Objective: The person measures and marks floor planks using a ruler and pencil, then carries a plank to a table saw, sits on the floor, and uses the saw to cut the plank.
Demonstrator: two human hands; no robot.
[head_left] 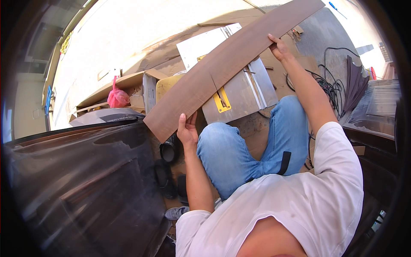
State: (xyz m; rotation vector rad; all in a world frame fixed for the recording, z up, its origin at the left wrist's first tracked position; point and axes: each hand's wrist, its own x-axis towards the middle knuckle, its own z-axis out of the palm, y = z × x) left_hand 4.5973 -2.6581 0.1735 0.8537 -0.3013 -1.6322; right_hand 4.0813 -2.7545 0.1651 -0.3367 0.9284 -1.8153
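Note:
A long brown plank (239, 55) lies slanted across a small table saw (244, 92) with a grey metal top and a yellow insert plate. A cut slit runs partway into the plank near its middle. My left hand (187, 128) grips the plank's near left end, thumb on top. My right hand (279, 47) holds the plank's edge further up to the right. My knees in blue jeans (257, 145) are right below the saw.
Open cardboard boxes (128, 92) and a pink plastic bag (117, 97) sit to the left. A dark plastic-wrapped panel (77, 184) fills the lower left. Black cables (332, 88) and a folded dark umbrella (355, 85) lie on the right. Dark shoes (165, 175) rest on the floor.

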